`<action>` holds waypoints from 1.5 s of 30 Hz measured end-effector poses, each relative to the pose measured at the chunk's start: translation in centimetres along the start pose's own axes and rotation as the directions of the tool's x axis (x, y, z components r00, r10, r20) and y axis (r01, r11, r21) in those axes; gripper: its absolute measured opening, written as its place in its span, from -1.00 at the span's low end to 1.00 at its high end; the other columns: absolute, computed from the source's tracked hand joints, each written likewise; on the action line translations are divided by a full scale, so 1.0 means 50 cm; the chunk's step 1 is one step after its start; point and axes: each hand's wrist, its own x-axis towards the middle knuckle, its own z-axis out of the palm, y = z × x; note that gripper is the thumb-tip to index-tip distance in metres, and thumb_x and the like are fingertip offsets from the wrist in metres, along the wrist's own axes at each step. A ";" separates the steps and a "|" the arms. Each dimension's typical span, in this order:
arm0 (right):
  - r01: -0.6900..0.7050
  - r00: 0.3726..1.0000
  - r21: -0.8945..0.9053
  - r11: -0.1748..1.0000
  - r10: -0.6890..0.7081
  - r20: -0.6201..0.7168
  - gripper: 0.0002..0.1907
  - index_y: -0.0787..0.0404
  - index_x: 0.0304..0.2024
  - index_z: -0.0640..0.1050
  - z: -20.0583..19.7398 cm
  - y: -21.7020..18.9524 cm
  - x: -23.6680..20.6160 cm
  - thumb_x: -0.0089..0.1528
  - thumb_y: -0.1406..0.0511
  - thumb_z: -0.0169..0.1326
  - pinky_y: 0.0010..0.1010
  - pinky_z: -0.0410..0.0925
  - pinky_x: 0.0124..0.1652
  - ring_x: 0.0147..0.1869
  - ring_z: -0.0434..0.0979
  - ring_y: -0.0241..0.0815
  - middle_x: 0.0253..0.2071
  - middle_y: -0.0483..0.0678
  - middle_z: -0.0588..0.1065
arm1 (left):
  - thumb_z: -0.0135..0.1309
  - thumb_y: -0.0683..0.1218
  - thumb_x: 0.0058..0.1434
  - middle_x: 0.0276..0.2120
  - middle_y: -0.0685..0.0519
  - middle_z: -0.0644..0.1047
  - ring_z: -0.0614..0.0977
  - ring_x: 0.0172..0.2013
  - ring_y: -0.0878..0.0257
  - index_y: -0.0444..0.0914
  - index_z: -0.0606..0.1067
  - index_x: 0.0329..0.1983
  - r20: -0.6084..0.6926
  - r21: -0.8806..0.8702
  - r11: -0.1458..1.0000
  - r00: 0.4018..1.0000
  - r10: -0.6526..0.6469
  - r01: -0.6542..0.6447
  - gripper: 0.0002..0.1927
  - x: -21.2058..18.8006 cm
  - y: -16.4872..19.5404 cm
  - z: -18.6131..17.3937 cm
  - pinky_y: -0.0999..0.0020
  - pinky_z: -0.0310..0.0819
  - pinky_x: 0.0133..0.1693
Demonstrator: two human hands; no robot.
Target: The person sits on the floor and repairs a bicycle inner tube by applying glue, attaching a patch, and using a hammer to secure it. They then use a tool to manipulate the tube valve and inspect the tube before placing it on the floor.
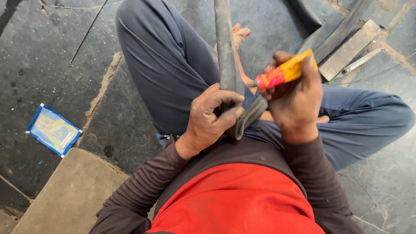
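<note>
Blue foil packet (53,129) on stone floor (39,56), metal bar (349,49) w/ rod (362,60), thin wire (89,30)

Dark cracked stone floor (52,56); tan slab (69,195), perhaps concrete.

We see two packaged items. The first is a small tube (284,73) with a wrapper that runs from red-pink at its lower left end to orange-yellow at its upper right end. It lies slanted in the right hand (294,102), whose fingers close around its middle, and its red end points down toward the left.

The second is a flat, empty-looking sachet (53,129) on the dark stone floor (43,56), well apart to the left. It is roughly rectangular, tilted, with blue edges, a pale yellowish printed face and a small white and red label strip near one corner.
</note>
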 end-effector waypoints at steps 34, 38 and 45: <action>0.358 0.932 -0.369 0.858 -0.355 0.078 -0.61 0.32 -0.06 0.50 0.055 -0.035 0.015 0.55 0.09 -0.01 -0.40 0.41 -0.11 -0.14 0.47 -0.19 -0.18 0.07 0.46 | -0.11 0.07 0.44 -0.14 -0.06 0.39 0.41 -0.21 0.24 -0.33 0.46 -0.45 0.127 -0.377 0.920 0.990 -0.059 0.103 -0.55 0.023 -0.019 0.008 0.34 0.38 -0.11; 0.441 0.894 -0.494 0.749 -0.411 0.176 -0.64 0.35 -0.06 0.50 0.061 -0.045 0.031 0.57 0.13 0.04 -0.42 0.37 -0.11 -0.17 0.45 -0.20 -0.15 0.05 0.47 | -0.13 0.10 0.45 -0.07 -0.10 0.41 0.44 -0.16 0.21 -0.32 0.42 -0.49 0.128 -0.348 0.936 0.992 -0.004 0.049 -0.52 0.026 -0.013 0.009 0.31 0.39 -0.04; 0.452 0.892 -0.532 0.716 -0.377 0.250 -0.68 0.36 -0.07 0.50 0.077 -0.035 0.041 0.55 0.17 0.07 -0.40 0.41 -0.06 -0.15 0.52 -0.19 -0.15 0.04 0.50 | -0.15 0.11 0.46 0.06 -0.16 0.41 0.50 -0.05 0.15 -0.34 0.51 -0.36 0.134 -0.369 0.930 0.990 0.044 0.009 -0.52 0.030 -0.003 0.002 0.26 0.42 0.07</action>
